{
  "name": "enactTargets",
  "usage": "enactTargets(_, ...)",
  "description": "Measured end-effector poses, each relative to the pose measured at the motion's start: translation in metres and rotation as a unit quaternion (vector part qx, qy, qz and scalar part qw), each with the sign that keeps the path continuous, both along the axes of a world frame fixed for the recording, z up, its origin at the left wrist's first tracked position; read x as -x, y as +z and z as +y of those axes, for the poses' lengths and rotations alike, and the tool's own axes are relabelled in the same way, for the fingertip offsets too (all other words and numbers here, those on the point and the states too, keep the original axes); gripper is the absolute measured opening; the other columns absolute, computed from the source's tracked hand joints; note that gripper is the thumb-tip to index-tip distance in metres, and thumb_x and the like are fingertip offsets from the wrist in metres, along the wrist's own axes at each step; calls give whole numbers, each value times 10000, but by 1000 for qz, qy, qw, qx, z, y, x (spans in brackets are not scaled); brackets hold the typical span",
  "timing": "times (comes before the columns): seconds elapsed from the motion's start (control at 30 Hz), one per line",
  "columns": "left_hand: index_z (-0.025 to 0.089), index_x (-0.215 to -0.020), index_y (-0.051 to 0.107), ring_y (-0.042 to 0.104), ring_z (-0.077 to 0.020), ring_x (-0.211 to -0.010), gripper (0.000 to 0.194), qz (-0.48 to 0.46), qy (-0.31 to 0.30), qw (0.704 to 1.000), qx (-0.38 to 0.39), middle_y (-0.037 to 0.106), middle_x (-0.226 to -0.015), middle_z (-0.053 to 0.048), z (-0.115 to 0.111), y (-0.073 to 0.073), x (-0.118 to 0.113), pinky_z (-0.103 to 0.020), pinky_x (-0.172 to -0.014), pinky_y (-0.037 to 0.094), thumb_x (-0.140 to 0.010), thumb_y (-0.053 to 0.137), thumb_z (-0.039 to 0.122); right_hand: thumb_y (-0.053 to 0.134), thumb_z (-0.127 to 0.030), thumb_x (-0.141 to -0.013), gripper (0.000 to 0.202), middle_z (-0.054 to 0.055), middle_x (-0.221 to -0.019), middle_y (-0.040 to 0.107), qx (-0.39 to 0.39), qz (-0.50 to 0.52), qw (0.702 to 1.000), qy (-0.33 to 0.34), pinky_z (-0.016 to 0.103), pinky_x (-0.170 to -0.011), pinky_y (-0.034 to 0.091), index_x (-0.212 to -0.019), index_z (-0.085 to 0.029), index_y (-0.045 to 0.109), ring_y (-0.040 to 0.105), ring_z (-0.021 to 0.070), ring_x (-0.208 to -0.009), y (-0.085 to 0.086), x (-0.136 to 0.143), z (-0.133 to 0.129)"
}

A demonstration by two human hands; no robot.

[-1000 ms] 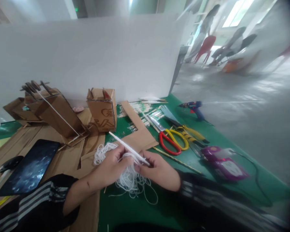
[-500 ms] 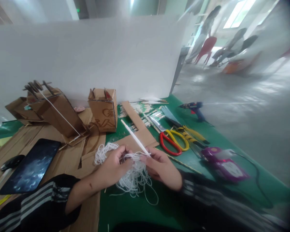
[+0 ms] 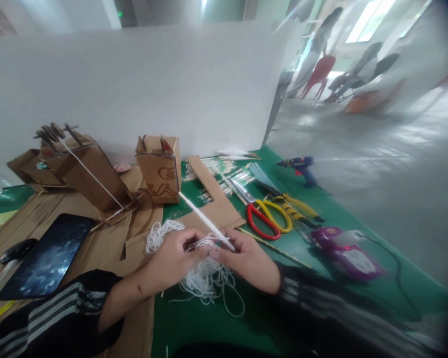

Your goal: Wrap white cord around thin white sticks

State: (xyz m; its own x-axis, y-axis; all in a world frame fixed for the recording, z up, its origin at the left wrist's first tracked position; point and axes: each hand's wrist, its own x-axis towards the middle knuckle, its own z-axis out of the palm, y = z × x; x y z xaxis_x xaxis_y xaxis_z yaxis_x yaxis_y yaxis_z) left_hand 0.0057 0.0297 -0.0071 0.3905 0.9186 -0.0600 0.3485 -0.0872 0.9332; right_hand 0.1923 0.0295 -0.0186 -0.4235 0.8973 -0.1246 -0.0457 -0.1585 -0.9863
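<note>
A loose tangle of white string hangs below and between my hands, with another bunch beside my left wrist. My left hand is closed, its thumb and fingers pinching the string. Closed too, my right hand grips the lower end of a thin stick wrapped in white string. The stick slants up and left, its bare tip near the small cardboard box. The two thumbs nearly meet over the string. Where the string joins the stick is partly covered by my fingers.
Right of my hands lie scissors, pliers, a purple power strip and a glue gun. To the left are a phone and a cardboard model with a string. Several sticks lie behind a cardboard strip. People sit far off.
The wrapped stick has tilted further left, its tip now lower and nearer the box. My right thumb has moved left toward my left thumb.
</note>
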Motion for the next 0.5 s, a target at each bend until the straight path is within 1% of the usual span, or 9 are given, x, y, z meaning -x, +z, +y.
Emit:
enactTargets(0.1,154,-826,628,563,-151,-688,222,11,20,1000,3,628,-754,-15,1,-1,0,-256,-623,439,-816,616,376,768,-431,-688,355,-59,-596,481,15,4,1000,4,209,-474,309,-768,-152,564,394,69,-514,-1,-1,0)
enactTargets(0.23,164,-818,561,551,-135,-706,180,-47,60,997,23,586,-769,3,0,-4,-1,-246,-635,439,-796,633,328,714,-435,-749,315,-78,-514,459,4,-8,1000,-7,206,-402,243,-740,-163,556,352,52,-423,1,-2,-1)
enactTargets(0.33,169,-798,532,516,-114,-667,162,-76,63,994,51,545,-734,23,0,-6,-1,-230,-607,419,-789,626,300,691,-415,-776,294,-91,-493,439,-1,-7,1000,-14,202,-376,228,-736,-176,524,333,43,-386,0,-2,-1)
enactTargets(0.5,188,-759,452,414,-76,-539,180,-123,68,986,94,460,-650,60,0,-6,1,-193,-491,330,-798,600,284,653,-384,-802,268,-105,-485,423,14,10,999,-27,186,-335,212,-749,-194,470,317,31,-340,-2,-3,1)
